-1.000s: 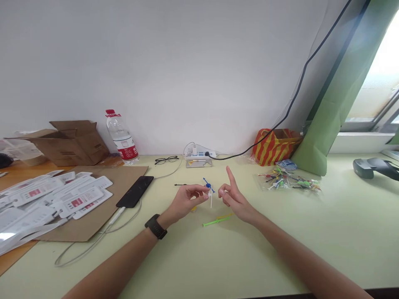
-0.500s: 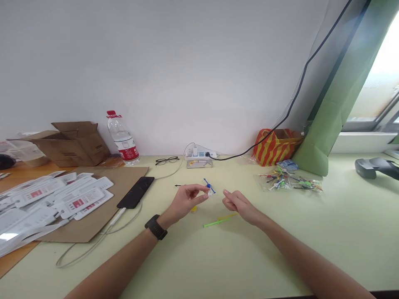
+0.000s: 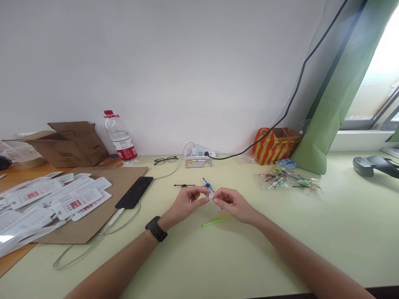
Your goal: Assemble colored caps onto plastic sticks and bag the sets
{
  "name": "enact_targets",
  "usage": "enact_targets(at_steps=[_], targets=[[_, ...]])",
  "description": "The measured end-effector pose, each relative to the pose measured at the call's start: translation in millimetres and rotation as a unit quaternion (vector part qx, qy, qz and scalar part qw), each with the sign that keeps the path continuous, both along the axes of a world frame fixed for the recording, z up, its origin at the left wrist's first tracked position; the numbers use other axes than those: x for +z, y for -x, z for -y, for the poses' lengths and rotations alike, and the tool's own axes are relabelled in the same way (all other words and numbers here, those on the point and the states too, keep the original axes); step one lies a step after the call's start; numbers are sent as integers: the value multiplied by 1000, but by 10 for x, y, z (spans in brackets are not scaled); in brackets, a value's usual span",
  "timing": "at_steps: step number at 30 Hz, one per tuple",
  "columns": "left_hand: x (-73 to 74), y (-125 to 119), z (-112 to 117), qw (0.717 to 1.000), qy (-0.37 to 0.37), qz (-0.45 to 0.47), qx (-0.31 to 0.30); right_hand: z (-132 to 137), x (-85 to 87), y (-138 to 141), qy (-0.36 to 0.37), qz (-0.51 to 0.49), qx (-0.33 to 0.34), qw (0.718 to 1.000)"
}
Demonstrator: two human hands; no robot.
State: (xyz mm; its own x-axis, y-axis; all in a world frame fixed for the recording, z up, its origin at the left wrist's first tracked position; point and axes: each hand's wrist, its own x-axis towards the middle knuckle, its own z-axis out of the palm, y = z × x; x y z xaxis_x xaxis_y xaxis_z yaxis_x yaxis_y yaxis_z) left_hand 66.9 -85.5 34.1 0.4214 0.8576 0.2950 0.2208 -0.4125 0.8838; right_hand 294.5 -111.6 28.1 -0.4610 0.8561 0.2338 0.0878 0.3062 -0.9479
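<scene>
Between the fingertips of my left hand is a small white plastic piece. My right hand meets it from the other side, thumb and forefinger closed at the same piece. Just behind the fingertips, a blue plastic arrow lies on the table, partly covered. A black arrow rests beyond my left hand, with a bit of red beside it. Nearer to me are a bright green plastic strip and a yellow strip, the latter partly under my right hand.
Bags of coloured plastic arrows lie at right, before a striped bag. Behind are a power strip and glasses. To the left are a phone, its cable, a bottle, a cardboard box and white packets.
My right hand has moved left, and its fingertips now close on the white piece at my left fingertips. My left hand has stayed nearly in place.
</scene>
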Motion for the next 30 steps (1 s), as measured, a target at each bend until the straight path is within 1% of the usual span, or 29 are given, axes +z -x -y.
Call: enact_targets(at_steps=[4, 9, 15, 18, 22, 24, 28, 30], targets=[[-9, -13, 5, 1000, 5, -4, -9, -6, 3, 0, 4, -1, -3, 1000], [-23, -7, -2, 1000, 12, 5, -4, -23, -14, -11, -5, 12, -5, 1000], [-46, -4, -16, 997, 56, 41, -23, 26, 23, -35, -70, 4, -50, 996], [-70, -2, -25, 995, 81, 56, -22, 46, 31, -49, -85, 8, -60, 995], [-66, 2, -35, 995, 71, 70, 1, 5, -12, -84, -67, 55, -26, 996], [-48, 5, -33, 995, 68, 74, 6, -21, -34, -92, -56, 59, -13, 997], [-29, 8, -24, 995, 63, 75, 7, -27, -33, -60, -75, 67, -31, 994], [-35, 7, -20, 995, 63, 72, 6, -14, -23, -34, -74, 72, -40, 994]])
